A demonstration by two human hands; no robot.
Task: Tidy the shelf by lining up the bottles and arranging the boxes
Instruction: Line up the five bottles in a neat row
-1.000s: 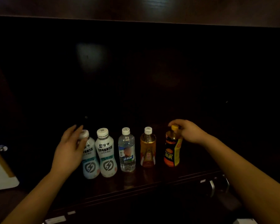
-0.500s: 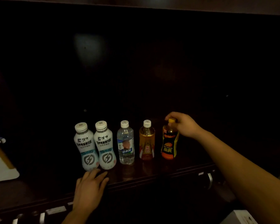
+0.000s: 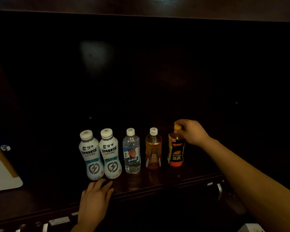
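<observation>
The right grip [image 3: 189,133] curls round the yellow cap of the black-and-orange bottle [image 3: 176,153], which stands upright on the dark shelf [image 3: 166,181]. Left of that bottle stand, in one row, the amber bottle [image 3: 153,149], clear bottle [image 3: 131,151], nearer white bottle [image 3: 110,154] and farther white bottle [image 3: 90,156]. Further left, at the shelf's front edge, the left grip [image 3: 94,200] lies flat, fingers straight, holding nothing.

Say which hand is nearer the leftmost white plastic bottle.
Left. The left hand rests on the shelf just before the leftmost white bottle; the right hand grips the yellow-capped black-and-orange bottle at the far end.
</observation>
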